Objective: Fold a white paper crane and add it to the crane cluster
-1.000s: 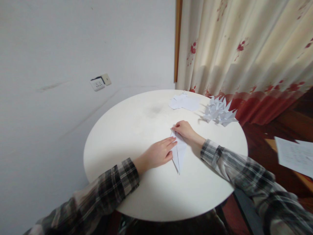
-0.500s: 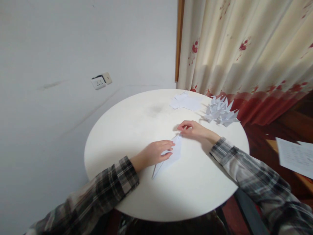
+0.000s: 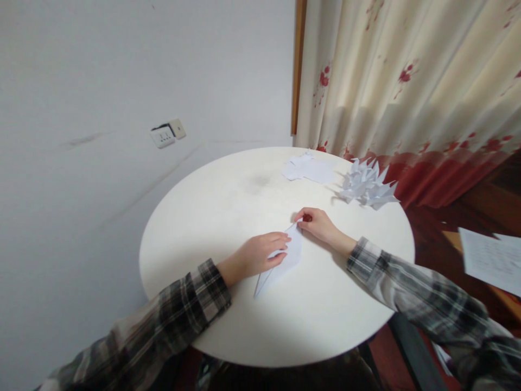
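A folded piece of white paper [image 3: 290, 259] lies slantwise on the round white table [image 3: 203, 217], narrowing to a point at its near end. My left hand [image 3: 262, 252] holds it down from the left, fingers and thumb pressed on its surface a little apart. At the paper's far tip, my right hand [image 3: 318, 224] pinches the edge between thumb and index finger. Parts of the paper are hidden under my left fingers and my right fingertips.
A cluster of pointed white paper cranes [image 3: 366, 184] stands at the table's right rim. Flat white paper pieces [image 3: 311, 167] lie at the back edge. Written sheets [image 3: 492, 260] rest lower down on the right. A floral curtain [image 3: 391, 98] hangs behind; a wall socket [image 3: 163, 137] is at left.
My right hand has come slightly nearer and lower, its fingers now closed on the paper's far tip. My left hand and the paper have hardly moved.
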